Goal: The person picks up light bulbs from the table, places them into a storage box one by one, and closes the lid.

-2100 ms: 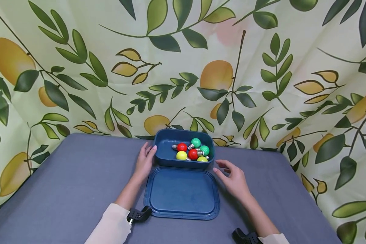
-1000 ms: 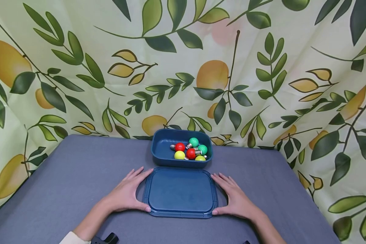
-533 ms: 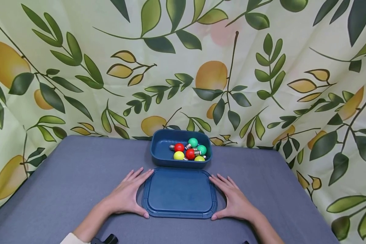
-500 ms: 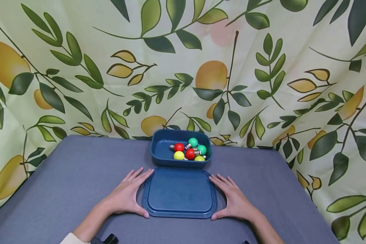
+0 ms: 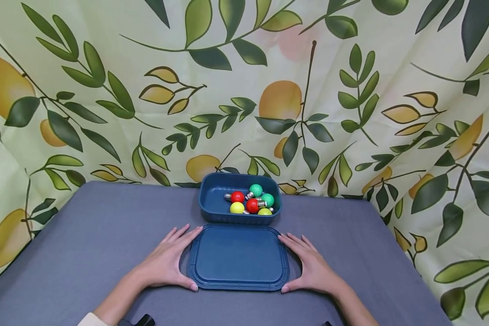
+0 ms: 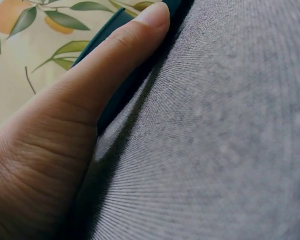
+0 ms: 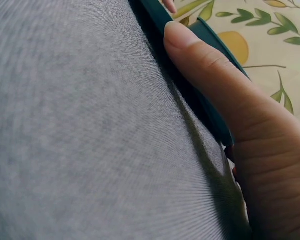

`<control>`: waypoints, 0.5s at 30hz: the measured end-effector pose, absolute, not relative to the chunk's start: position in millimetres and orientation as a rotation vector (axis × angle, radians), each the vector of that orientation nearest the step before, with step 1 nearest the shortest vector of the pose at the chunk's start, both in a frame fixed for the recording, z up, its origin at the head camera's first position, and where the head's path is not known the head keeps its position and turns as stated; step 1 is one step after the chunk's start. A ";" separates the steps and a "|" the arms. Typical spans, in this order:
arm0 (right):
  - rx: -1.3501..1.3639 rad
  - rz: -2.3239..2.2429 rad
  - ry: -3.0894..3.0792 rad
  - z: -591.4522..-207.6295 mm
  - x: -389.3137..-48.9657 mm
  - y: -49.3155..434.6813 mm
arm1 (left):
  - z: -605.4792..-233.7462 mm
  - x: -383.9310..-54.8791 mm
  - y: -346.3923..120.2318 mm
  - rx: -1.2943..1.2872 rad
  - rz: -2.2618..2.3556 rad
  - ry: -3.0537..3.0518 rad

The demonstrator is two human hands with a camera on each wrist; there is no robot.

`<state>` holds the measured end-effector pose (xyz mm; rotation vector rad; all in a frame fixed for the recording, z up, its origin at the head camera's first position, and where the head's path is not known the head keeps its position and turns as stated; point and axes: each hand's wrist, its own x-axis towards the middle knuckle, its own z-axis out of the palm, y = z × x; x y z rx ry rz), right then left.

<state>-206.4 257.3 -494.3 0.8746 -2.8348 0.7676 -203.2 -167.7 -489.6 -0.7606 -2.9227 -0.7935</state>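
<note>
A dark blue rectangular lid [image 5: 242,253] lies flat on the table in the head view. My left hand [image 5: 167,260] is at its left side, thumb at the near corner and fingertips at the far corner. My right hand [image 5: 309,267] mirrors it on the right side. Both hands have their fingers spread and fairly straight. In the wrist views, the left thumb [image 6: 125,50] and the right thumb [image 7: 210,65] lie along the lid's near edge. Just beyond the lid stands an uncovered blue box [image 5: 213,199], holding red, green and yellow bulbs with metal screw bases.
Grey-blue cloth covers the table [image 5: 106,226]. A fabric backdrop [image 5: 228,81] printed with leaves and fruit hangs behind the box and along the sides. A black wrist strap [image 5: 144,320] shows at the bottom edge near the left sleeve [image 5: 91,319].
Both hands have come back from the sides of the box to the sides of the lid, then stayed there. The box and lid keep their places.
</note>
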 end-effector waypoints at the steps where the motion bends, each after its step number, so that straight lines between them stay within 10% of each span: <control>1: 0.875 0.763 -2.836 -494.3 -206.3 256.9 | -489.3 -202.9 -167.9 -0.766 -0.787 -2.923; 15: 0.868 0.754 -2.853 -491.2 -205.6 256.1 | -489.6 -204.1 -167.6 -0.776 -0.736 -2.915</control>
